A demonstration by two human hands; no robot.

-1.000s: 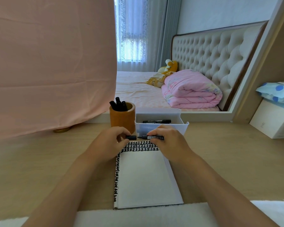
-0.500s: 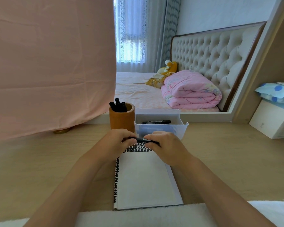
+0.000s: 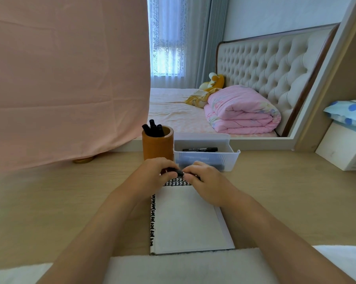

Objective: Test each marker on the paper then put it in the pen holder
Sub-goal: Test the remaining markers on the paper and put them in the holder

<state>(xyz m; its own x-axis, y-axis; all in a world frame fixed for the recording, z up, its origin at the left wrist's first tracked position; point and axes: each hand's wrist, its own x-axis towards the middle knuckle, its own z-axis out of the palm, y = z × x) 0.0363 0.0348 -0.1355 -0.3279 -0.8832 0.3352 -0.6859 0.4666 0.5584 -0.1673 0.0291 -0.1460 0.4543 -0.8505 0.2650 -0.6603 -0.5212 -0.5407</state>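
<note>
Pinches one black marker (image 3: 178, 171) from both ends: left grip (image 3: 156, 173) curled round one end, right grip (image 3: 205, 181) curled round the other, both closed tight and nearly touching. Covers almost all of the barrel, so cannot tell whether the cap is going on or coming off. Reads as cap work either way.

Keep the push or pull dead straight along the barrel, with no bending at the join. Steady the barrel in the right grip and move only the left. Keep any bare tip away from skin. If closing, press until fully seated.

Directly under the grip and running back toward the body: the paper (image 3: 187, 218), its patterned top edge right below the marker. No ink mark to be made out on it.

Just beyond the left grip: the brown pen holder (image 3: 158, 146), upright, with several black markers (image 3: 153, 128) already standing in it. Lower the next one in upright beside those. Just beyond the right grip: a white bin (image 3: 228, 160) with one more marker (image 3: 199, 149) lying flat inside.

Underneath it all: a pale wood-grain counter (image 3: 49, 201), smooth and level. Far left of the grip: a hanging pink cloth (image 3: 66, 78). Well beyond the grip: a bed with a folded pink quilt (image 3: 242, 111), a yellow soft toy (image 3: 214, 82), a tufted headboard (image 3: 271, 64) and a curtained window (image 3: 166, 37). Far right: a white box (image 3: 341, 148), with a blue dotted bag (image 3: 349, 112) above it.
</note>
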